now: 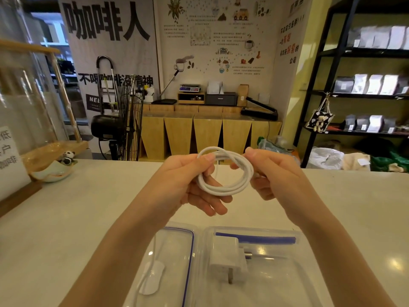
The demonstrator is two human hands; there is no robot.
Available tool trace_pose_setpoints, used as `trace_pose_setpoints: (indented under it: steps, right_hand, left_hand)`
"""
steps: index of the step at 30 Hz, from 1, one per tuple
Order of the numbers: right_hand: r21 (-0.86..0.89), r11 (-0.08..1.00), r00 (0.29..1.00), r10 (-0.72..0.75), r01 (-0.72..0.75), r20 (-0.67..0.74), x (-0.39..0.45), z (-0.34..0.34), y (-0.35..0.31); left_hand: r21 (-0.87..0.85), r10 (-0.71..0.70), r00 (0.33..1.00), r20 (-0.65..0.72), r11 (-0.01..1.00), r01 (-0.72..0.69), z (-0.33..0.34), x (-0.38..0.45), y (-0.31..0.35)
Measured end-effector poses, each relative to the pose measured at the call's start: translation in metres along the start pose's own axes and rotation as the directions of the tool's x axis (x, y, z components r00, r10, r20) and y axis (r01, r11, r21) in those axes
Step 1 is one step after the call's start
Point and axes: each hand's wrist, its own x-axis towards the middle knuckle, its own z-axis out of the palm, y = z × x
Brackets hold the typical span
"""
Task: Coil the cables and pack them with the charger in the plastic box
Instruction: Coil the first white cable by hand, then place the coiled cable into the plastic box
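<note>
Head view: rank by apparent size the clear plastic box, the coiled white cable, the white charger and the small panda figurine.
1. Clear plastic box, partly cropped
2. Coiled white cable and white charger: alike, and the charger sits nearer, so unranked
3. Small panda figurine, farthest away

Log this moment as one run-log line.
left hand: holds white cable coil | right hand: pinches coil | charger: in plastic box | coil: unpacked

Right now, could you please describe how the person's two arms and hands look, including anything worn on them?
Both forearms are bare as far as the frame shows, with no sleeves in view. The left hand and the right hand wear no gloves, and no rings, watch or bracelet can be seen. The visible fingernails are short and unpainted.
</note>
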Motion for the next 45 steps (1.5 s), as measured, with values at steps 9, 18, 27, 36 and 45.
trace_pose_setpoints:
  steps: [9, 18, 27, 36, 45]
  right_hand:
    - [-0.154, 0.987, 0.993, -0.034, 0.051, 0.111, -0.005, -0.01, -0.004]
    - [-0.323, 0.936, 0.983, 0.17, -0.14, 0.069, -0.017, -0.023, 0.009]
    - [-0.387, 0.826, 0.857, 0.494, -0.41, 0.146, -0.045, -0.056, 0.035]
    - [-0.706, 0.573, 0.778, 0.626, -0.416, 0.049, -0.054, -0.067, 0.051]
    - [-0.896, 0.312, 0.708, 0.706, -0.315, -0.004, -0.041, -0.051, 0.064]
  left_hand:
    - [-0.036, -0.067, 0.997, -0.026, 0.997, 0.066, -0.008, 0.004, 0.0]
    - [0.233, -0.134, 0.986, -0.094, 0.96, 0.153, 0.009, 0.016, -0.023]
    - [0.632, -0.258, 0.966, 0.026, 0.753, 0.184, 0.042, 0.024, -0.06]
    - [0.847, -0.179, 0.971, 0.16, 0.531, -0.041, 0.078, 0.033, -0.092]
    - [0.964, -0.323, 0.922, 0.213, 0.225, -0.144, 0.103, 0.055, -0.114]
